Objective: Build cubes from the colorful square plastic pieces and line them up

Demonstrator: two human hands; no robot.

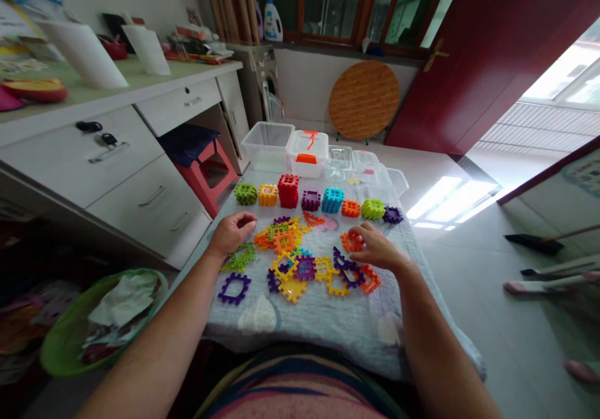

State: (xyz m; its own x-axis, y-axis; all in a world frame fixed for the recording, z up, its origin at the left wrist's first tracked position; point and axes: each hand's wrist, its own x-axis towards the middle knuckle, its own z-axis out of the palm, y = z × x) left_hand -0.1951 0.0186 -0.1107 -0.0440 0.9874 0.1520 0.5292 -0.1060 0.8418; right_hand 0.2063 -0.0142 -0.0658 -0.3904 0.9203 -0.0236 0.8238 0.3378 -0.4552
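Observation:
My right hand (379, 250) is closed on an orange toothed plastic building piece (349, 242), with its fingers partly covering it. Just below that hand lie a dark purple triangular piece (344, 266) and another orange piece (370, 279). On the left, my left hand (230, 234) hovers with loosely curled fingers and nothing visible in it. Green frame pieces (244, 255) lie below it, and a purple square frame (234, 288) sits nearer to me. Between my hands spreads a loose pile of yellow, orange and purple pieces (284, 242).
Behind the pile runs a row of stacked blocks sorted by colour, including a tall red stack (288, 191) and a blue stack (332, 200). Clear plastic boxes (268, 147) and a lidded box with an orange latch (307, 164) stand at the cloth-covered table's (323, 325) far end.

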